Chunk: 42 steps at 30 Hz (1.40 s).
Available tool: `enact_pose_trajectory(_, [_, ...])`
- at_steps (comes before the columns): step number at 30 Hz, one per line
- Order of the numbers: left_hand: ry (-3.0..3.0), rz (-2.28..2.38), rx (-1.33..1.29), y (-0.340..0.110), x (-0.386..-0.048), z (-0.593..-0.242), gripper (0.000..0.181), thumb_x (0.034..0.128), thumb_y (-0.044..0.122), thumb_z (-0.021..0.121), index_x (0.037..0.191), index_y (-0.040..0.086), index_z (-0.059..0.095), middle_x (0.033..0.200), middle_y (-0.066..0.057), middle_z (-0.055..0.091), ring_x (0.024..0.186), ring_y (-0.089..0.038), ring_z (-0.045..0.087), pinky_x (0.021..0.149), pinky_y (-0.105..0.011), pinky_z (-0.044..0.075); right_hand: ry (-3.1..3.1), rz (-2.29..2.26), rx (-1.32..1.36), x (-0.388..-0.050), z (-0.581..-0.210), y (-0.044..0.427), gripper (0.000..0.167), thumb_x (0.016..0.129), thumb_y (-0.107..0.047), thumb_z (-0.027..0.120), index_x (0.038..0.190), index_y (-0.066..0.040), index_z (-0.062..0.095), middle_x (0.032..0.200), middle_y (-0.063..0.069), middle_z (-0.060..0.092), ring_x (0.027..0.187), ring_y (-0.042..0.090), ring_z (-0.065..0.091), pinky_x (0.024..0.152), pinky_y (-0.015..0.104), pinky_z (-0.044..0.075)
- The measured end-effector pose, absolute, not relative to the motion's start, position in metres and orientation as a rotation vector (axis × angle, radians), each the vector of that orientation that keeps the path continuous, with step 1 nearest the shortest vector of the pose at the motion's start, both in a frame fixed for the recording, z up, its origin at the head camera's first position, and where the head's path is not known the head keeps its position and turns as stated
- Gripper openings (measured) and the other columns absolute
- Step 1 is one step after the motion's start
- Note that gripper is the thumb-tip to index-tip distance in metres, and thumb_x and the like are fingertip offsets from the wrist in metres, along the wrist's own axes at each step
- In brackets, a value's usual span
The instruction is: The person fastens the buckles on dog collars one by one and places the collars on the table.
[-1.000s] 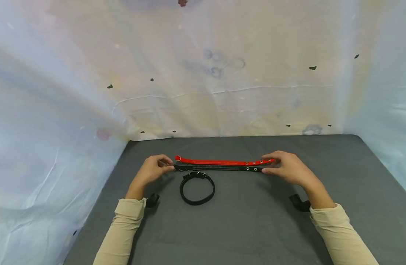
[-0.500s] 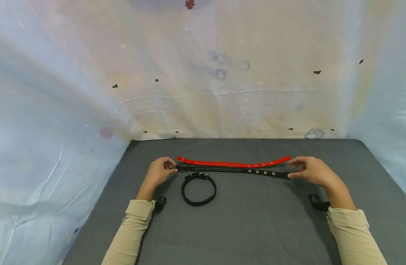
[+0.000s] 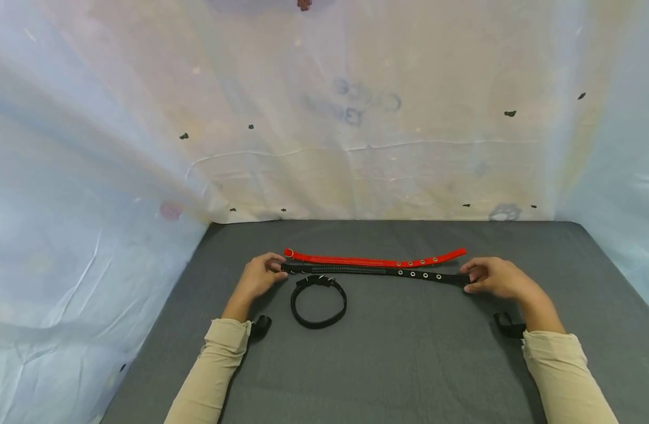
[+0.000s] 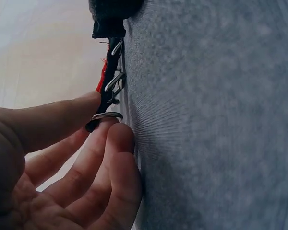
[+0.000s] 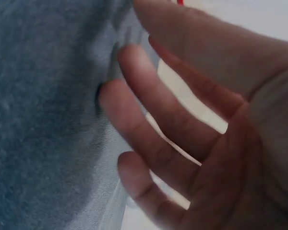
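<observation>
A black dog collar (image 3: 356,270) with metal eyelets lies stretched out across the table. My left hand (image 3: 258,277) pinches its buckle end; in the left wrist view the thumb presses the strap beside a metal ring (image 4: 108,115). At the collar's right tip is my right hand (image 3: 496,278), its thumb and fingers apart on either side of the strap. The right wrist view shows these fingers (image 5: 163,115) spread and loosely bent, with no strap visible between them. A red dog collar (image 3: 351,261) lies just behind the black one.
Another black collar (image 3: 318,323), buckled into a loop, lies in front of the straight ones, nearer the left hand. The grey cloth-covered table (image 3: 388,353) meets a pale patterned sheet (image 3: 356,176) at the back and sides.
My right hand has slid right along the black collar to its tip, uncovering more eyelets and the red collar's right end. The left hand stays at the buckle end.
</observation>
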<state>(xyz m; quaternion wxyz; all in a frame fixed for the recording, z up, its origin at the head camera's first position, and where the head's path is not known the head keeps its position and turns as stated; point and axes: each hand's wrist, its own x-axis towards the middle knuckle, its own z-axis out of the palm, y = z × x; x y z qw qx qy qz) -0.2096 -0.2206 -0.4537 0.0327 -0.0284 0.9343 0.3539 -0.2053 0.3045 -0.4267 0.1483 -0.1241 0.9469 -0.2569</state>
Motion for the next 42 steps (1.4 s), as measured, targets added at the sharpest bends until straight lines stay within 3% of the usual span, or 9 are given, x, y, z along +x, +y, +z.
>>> enact_pose_trajectory(8, [2.897, 1.133, -0.078, -0.218, -0.209, -0.456, 0.027, 0.0843, 0.014, 0.08, 0.111, 0.014, 0.072, 0.094, -0.007, 0.073, 0.077, -0.017, 0.064, 0.07, -0.031, 0.047, 2.782, -0.706, -0.4, -0.208, -0.429, 0.299, 0.034, 0.085, -0.024, 0.079, 0.114, -0.009, 0.07, 0.096, 0.006, 0.071, 0.083, 0.015, 0.062, 0.069, 0.033, 0.049])
enact_pose_trajectory(18, [2.885, 1.174, -0.056, -0.219, -0.209, -0.453, 0.023, 0.0852, 0.014, 0.079, 0.107, 0.013, 0.074, 0.09, -0.006, 0.07, 0.072, -0.015, 0.061, 0.063, -0.028, 0.047, 2.805, -0.707, -0.379, -0.203, -0.422, 0.296, 0.034, 0.09, -0.027, 0.074, 0.117, -0.006, 0.071, 0.095, 0.007, 0.071, 0.079, 0.015, 0.064, 0.066, 0.035, 0.052])
enact_pose_trajectory(25, [2.897, 1.213, 0.014, -0.223, -0.205, -0.442, 0.023, 0.0875, 0.016, 0.078, 0.11, 0.012, 0.073, 0.095, -0.01, 0.07, 0.076, -0.018, 0.064, 0.061, -0.029, 0.05, 2.88, -0.745, -0.362, -0.199, -0.413, 0.296, 0.033, 0.091, -0.032, 0.073, 0.115, -0.01, 0.072, 0.099, 0.008, 0.07, 0.088, 0.021, 0.064, 0.067, 0.033, 0.05])
enact_pose_trajectory(36, [3.023, 1.304, 0.213, -0.222, -0.196, -0.419, 0.023, 0.0908, 0.012, 0.073, 0.114, 0.01, 0.072, 0.098, -0.01, 0.065, 0.092, -0.025, 0.065, 0.082, -0.04, 0.055, 2.945, -0.807, -0.328, -0.192, -0.398, 0.296, 0.034, 0.092, -0.031, 0.073, 0.118, -0.01, 0.071, 0.101, 0.009, 0.069, 0.085, 0.018, 0.061, 0.066, 0.03, 0.048])
enact_pose_trajectory(42, [2.999, 1.389, 0.227, -0.223, -0.194, -0.414, 0.026, 0.0912, 0.01, 0.071, 0.117, 0.013, 0.071, 0.122, -0.013, 0.064, 0.11, -0.031, 0.065, 0.092, -0.047, 0.056, 3.002, -0.824, -0.331, -0.189, -0.392, 0.296, 0.034, 0.092, -0.036, 0.072, 0.119, -0.014, 0.071, 0.099, 0.008, 0.068, 0.083, 0.016, 0.059, 0.066, 0.03, 0.046])
